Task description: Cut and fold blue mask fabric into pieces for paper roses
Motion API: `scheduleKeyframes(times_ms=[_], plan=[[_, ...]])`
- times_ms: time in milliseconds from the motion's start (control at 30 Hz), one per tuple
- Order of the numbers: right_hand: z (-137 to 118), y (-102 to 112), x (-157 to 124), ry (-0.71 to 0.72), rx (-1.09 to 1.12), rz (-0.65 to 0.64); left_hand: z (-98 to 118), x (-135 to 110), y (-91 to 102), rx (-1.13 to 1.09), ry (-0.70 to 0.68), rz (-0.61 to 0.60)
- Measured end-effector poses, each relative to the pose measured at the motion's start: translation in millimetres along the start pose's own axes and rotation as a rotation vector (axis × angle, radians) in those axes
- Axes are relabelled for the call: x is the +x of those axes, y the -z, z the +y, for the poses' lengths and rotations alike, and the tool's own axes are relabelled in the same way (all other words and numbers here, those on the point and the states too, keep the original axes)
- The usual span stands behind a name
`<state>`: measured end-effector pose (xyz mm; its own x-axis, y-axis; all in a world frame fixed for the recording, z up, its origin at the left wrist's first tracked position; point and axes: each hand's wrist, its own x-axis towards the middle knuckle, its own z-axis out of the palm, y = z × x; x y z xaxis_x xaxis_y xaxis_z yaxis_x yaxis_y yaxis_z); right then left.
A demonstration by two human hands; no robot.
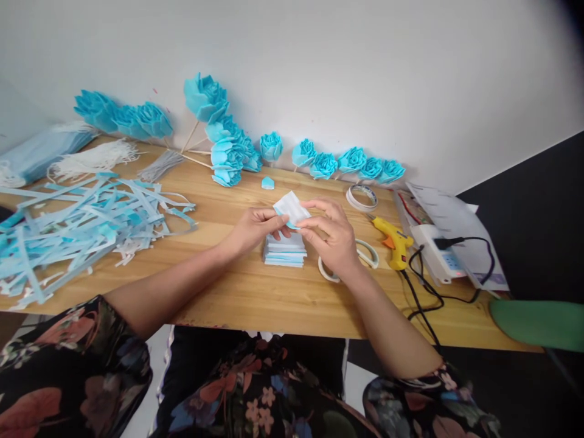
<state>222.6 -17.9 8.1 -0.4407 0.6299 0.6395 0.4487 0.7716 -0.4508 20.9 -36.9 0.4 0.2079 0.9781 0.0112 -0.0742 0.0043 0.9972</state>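
Observation:
Between my two hands is a small white-and-blue square of mask fabric (292, 208), tilted up with its pale side showing. The fingers of my left hand (255, 228) pinch its lower left edge. Thumb and fingers of my right hand (331, 231) grip it from the right. Just below lies a neat stack of cut fabric squares (285, 252), partly covered by the held piece. A single cut blue petal (267, 183) rests on the table behind my hands. Scissors (367, 253) lie under my right wrist, which hides part of them.
Blue fabric flowers (228, 152) on sticks line the wall. Cut strips (91, 225) heap at left, near uncut masks (45, 152), white ear loops (93, 159) and grey wires (160, 165). At right are a tape roll (362, 197), a yellow glue gun (393, 240) and a power strip (438, 252).

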Motion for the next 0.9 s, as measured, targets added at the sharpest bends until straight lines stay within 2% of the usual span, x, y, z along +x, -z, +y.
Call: scheduleKeyframes(times_ms=[133,433,700,900], plan=[[-1,-3,-2,-0.141,0.084,0.009,-1,1,-0.4,0.011,-0.019,0.023],[4,-9,-6,-0.454,0.383,-0.01,-2,1,-1.1,0.061,-0.056,-0.027],[0,-11,-5,-0.499,0.439,0.041,-7,2,-1.5,0.071,-0.023,-0.057],[-3,-12,-4,-0.526,0.457,0.039,-5,0,-2.4,0.091,-0.054,-0.056]])
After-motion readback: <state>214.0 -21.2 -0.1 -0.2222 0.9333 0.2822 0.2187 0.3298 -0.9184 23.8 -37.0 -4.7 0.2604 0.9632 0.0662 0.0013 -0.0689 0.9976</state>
